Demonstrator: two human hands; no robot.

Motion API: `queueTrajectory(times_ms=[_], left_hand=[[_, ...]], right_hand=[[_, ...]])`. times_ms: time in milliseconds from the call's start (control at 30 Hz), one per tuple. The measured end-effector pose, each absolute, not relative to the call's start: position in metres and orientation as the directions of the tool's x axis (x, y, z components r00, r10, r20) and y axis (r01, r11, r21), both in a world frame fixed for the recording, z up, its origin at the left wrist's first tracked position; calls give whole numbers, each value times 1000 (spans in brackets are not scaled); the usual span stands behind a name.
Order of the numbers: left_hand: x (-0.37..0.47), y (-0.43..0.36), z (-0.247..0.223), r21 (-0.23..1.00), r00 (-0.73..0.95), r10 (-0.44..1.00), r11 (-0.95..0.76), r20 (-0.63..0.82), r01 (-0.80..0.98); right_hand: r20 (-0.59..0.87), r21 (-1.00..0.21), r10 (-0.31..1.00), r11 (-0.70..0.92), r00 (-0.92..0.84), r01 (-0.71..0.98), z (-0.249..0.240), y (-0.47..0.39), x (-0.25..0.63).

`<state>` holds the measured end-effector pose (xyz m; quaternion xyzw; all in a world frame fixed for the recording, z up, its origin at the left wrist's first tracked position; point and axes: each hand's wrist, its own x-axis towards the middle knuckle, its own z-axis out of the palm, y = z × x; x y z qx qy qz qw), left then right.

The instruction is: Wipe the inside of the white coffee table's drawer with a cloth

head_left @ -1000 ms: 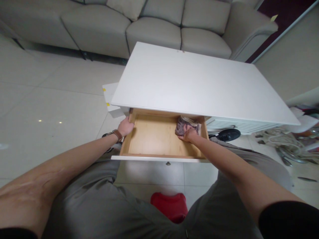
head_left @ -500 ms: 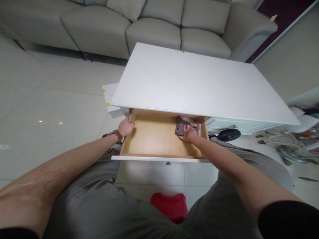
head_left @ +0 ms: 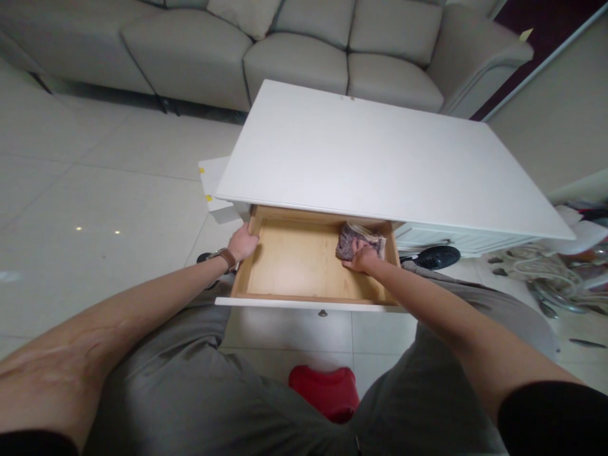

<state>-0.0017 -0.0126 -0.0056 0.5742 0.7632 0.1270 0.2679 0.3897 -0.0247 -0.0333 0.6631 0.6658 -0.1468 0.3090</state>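
Observation:
A wooden drawer (head_left: 299,266) is pulled out of a white coffee table (head_left: 375,152). My left hand (head_left: 243,242) grips the drawer's left side wall, its fingers curled over the edge. Inside the drawer, at the back right, my right hand (head_left: 361,255) presses on a bunched grey-brown cloth (head_left: 349,239) with a paler edge. The fingers of that hand are bent into the cloth, and their tips are partly hidden in its folds. A small dark knob (head_left: 323,313) sits on the drawer's white front.
Behind the table stands a grey sofa (head_left: 299,69). A white box with yellow tabs (head_left: 216,180) lies on the floor at the left. A red stool (head_left: 325,389) shows between my legs. A black shoe (head_left: 437,256) and a coiled hose (head_left: 532,272) are at the right.
The whole view has shifted very slightly. Both hands stay in nearly the same places, the left on the drawer side and the right on the cloth.

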Motion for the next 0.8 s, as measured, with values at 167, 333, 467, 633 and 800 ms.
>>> queueTrajectory(times_ms=[167, 333, 467, 633, 800], left_hand=[[-2, -15, -5, 501, -196, 941, 315, -277, 806], [-2, -14, -7, 508, -189, 945, 306, -268, 805], [-3, -14, -10, 535, -185, 948, 301, -259, 790], [-4, -12, -13, 559, -180, 949, 300, -259, 773], [-3, -13, -12, 573, -182, 949, 303, -259, 762]], right_hand=[[-595, 259, 802, 127, 55, 958, -36, -29, 394], [-582, 341, 808, 147, 86, 929, -33, -31, 390], [-560, 329, 824, 121, 90, 936, -29, -32, 390], [-492, 236, 870, 101, 29, 967, -27, -39, 389], [-396, 126, 909, 196, -132, 972, -27, -49, 343]])
